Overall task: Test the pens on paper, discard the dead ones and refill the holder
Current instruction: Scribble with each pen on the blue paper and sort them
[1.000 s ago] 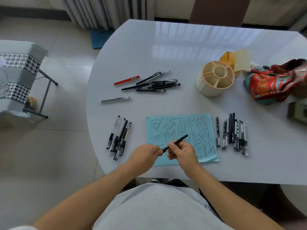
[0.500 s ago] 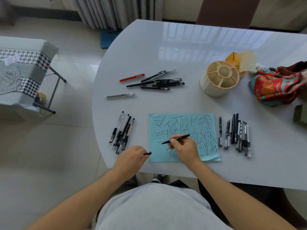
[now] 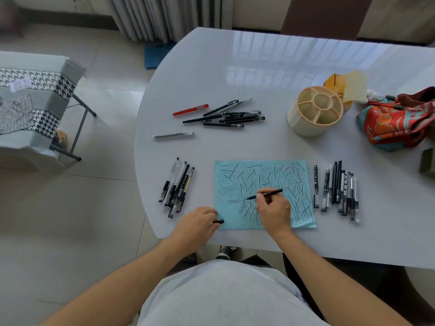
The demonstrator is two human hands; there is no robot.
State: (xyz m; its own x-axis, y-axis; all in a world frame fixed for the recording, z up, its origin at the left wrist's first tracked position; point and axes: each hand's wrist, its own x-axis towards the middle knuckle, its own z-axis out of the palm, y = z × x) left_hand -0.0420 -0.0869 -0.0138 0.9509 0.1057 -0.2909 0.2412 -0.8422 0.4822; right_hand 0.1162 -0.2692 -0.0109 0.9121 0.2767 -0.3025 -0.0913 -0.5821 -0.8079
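Right hand (image 3: 274,211): gripped a black pen (image 3: 264,193), tip on the blue paper (image 3: 262,194)
Left hand (image 3: 195,225): pinched the pen cap (image 3: 219,221) beside the paper's near-left corner
Holder (image 3: 314,111): upright, far right

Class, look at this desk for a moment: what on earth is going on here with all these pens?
A person is testing pens. The right hand holds a black pen with its tip on the blue paper, which is already full of scribbles. The left hand pinches the pen's cap by the sheet's corner. Groups of pens lie left, right and behind; the beige holder is empty.
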